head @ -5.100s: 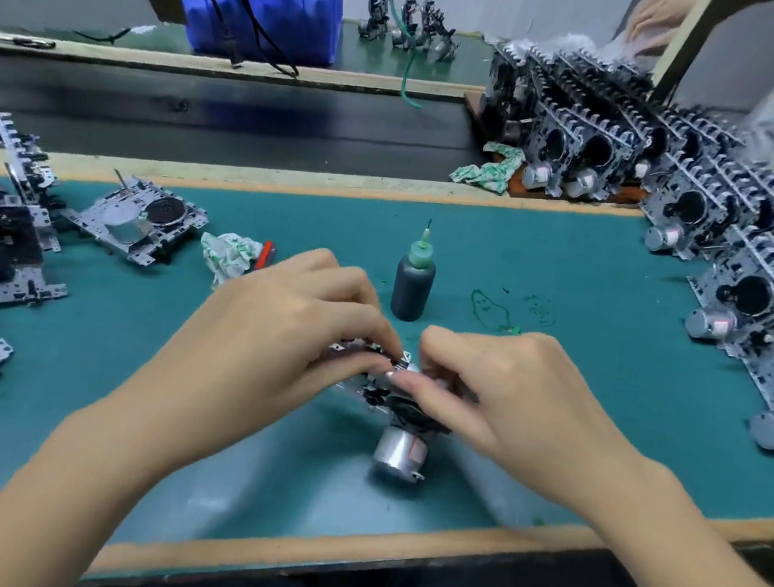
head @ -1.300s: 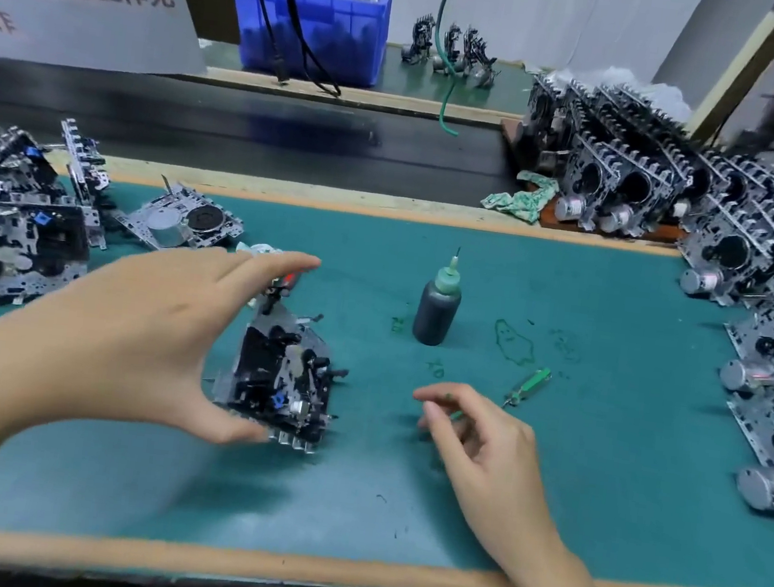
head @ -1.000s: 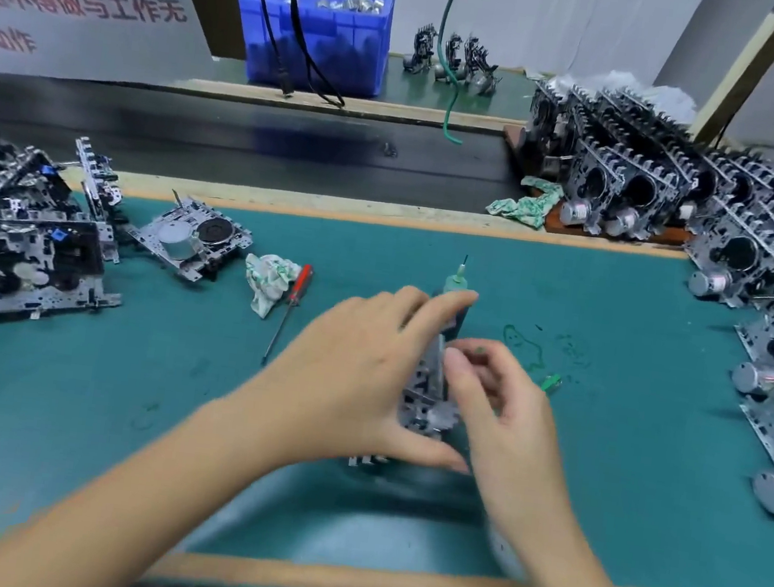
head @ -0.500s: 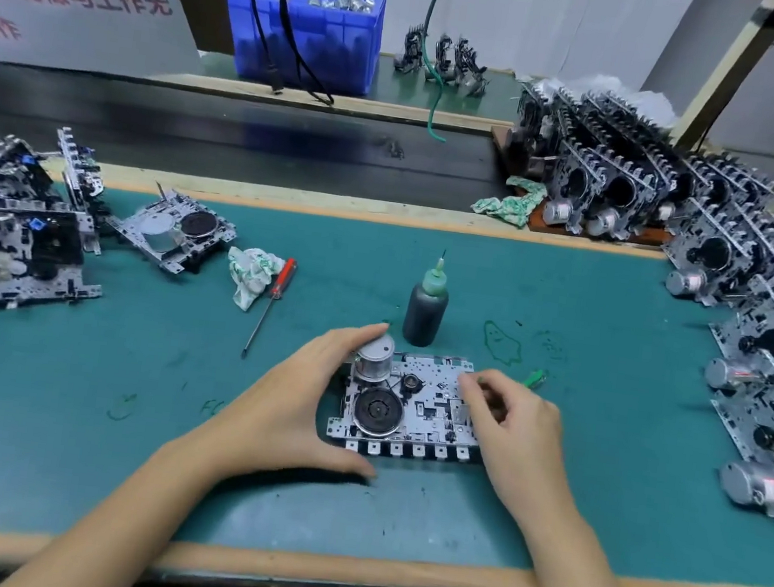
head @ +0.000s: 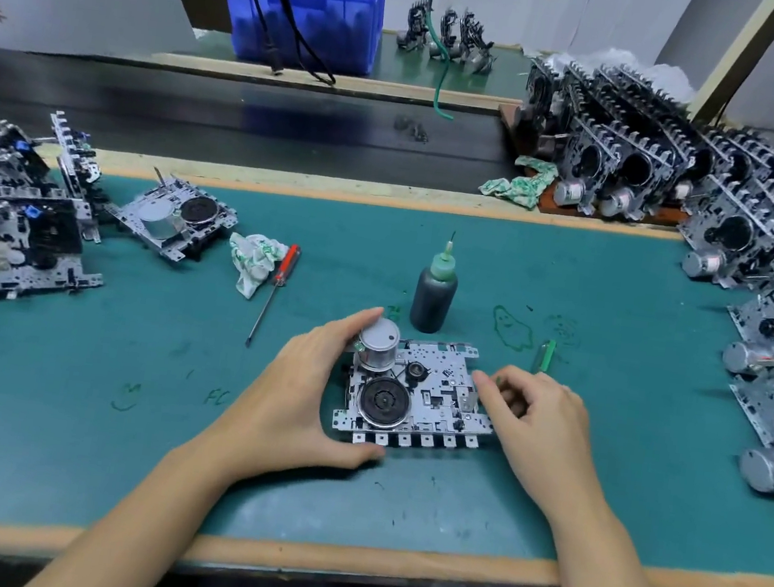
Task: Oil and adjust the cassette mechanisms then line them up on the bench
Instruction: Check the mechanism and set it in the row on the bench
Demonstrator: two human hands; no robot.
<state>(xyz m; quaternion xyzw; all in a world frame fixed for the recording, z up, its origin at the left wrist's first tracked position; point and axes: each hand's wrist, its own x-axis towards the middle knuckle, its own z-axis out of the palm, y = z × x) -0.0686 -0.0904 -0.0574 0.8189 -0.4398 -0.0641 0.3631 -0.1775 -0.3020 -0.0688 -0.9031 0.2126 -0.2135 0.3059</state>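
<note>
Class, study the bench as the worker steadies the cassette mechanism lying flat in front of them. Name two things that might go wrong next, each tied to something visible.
1. The oil bottle stands upright just behind the cassette mechanism; lifting the mechanism with the left hand might knock it over and spill oil on the mat.
2. The green tool lies beside the right hand; a careless sweep may push it away.

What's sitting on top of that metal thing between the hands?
On the cassette mechanism sit a silver motor, a black flywheel and a small black pulley. Its underside against the mat is hidden.
</note>
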